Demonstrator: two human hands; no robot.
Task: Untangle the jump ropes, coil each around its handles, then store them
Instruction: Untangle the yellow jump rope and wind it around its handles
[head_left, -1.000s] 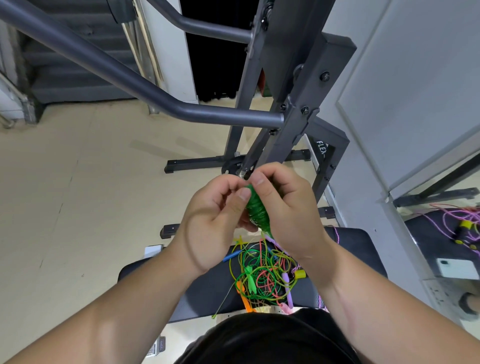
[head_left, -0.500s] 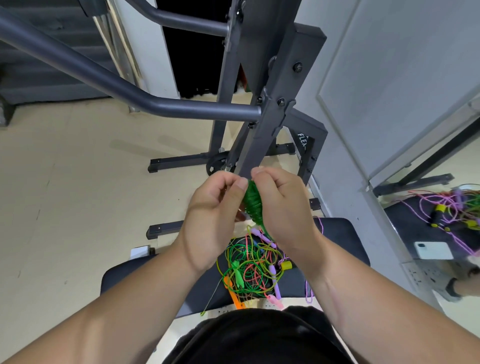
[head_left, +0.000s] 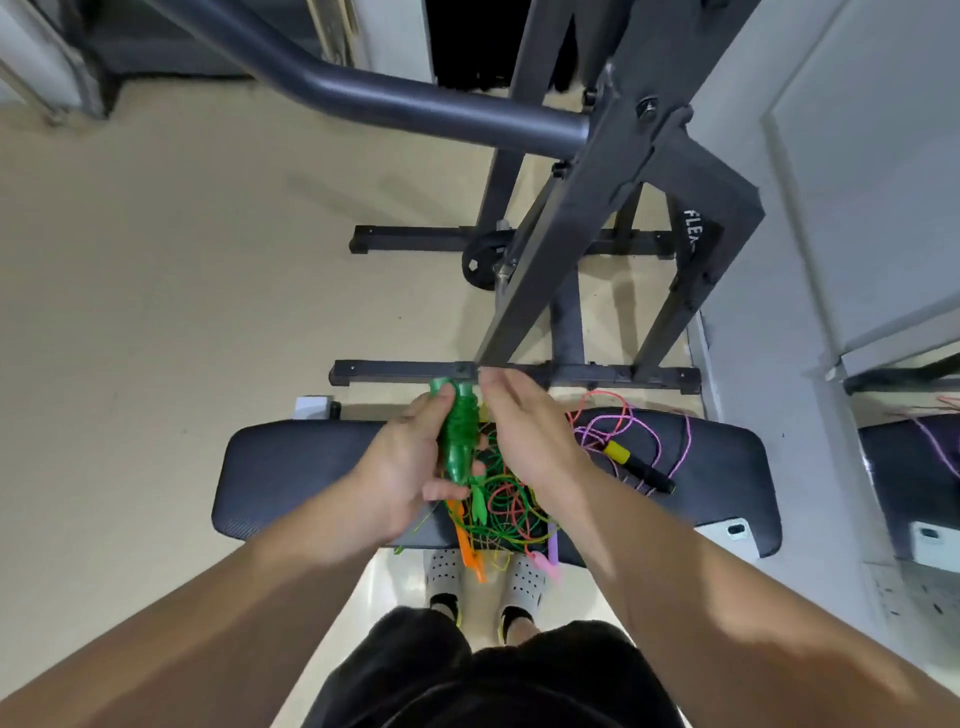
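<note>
In the head view we judge the coiling of one rope to be nearly done: our left hand (head_left: 400, 470) grips the green coiled jump rope (head_left: 458, 441) upright, fingers curled round it, above the tangle of ropes (head_left: 501, 506) on the black bench pad (head_left: 291, 467). Our right hand (head_left: 524, 436) hovers just right of the coil with fingers loosely extended, and we cannot tell whether they pinch a strand. The next move likely calls for securing the tail and storing the bundle.
</note>
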